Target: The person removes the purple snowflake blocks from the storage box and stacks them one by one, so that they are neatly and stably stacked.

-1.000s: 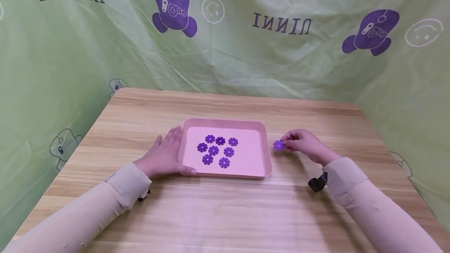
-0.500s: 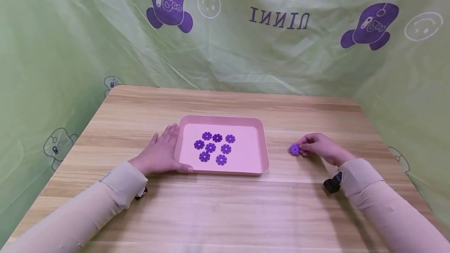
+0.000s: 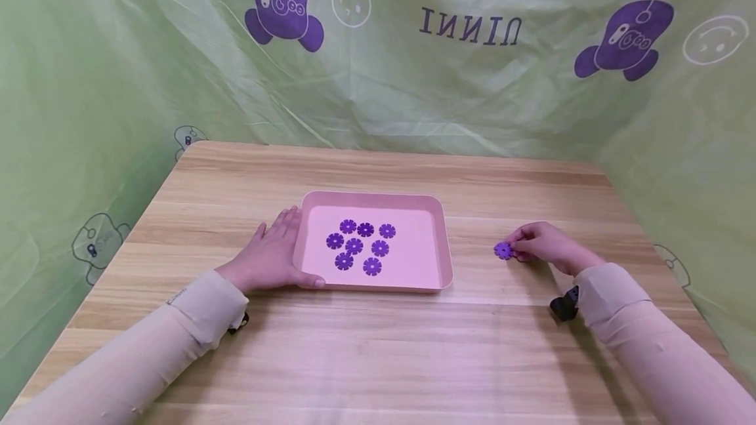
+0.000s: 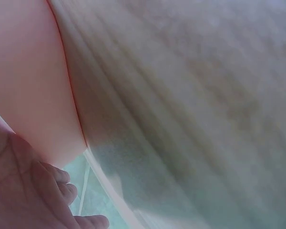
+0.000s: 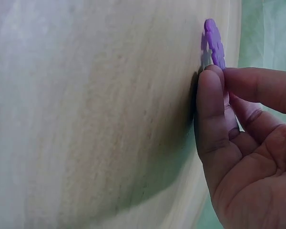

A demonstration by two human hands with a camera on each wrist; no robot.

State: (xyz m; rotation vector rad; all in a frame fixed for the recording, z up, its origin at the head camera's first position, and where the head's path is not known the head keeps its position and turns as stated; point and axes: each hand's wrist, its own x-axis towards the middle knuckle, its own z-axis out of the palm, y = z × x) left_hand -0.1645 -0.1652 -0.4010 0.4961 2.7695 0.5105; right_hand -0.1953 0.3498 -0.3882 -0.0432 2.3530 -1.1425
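Observation:
A pink rectangular tray [image 3: 413,267] lies mid-table with several purple notched discs [image 3: 354,246], snowflake-shaped building pieces, flat on its floor. My left hand [image 3: 268,256] rests against the tray's left side, fingers straight, thumb along the front rim; the left wrist view shows its palm and the tray's pink wall [image 4: 33,81]. To the right of the tray, my right hand [image 3: 543,244] pinches one purple notched disc [image 3: 503,251] between thumb and fingertips. In the right wrist view that disc [image 5: 212,40] appears nearly edge-on, close to the tabletop; whether it touches cannot be told.
The wood-grain table [image 3: 378,353] has rounded far corners. A green curtain [image 3: 378,97] with purple prints hangs behind it and along both sides. A black strap device [image 3: 565,305] sits under the right cuff.
My right hand has moved rightward, away from the tray, still pinching the purple disc. The left hand stays at the tray's side. The head view has shifted slightly.

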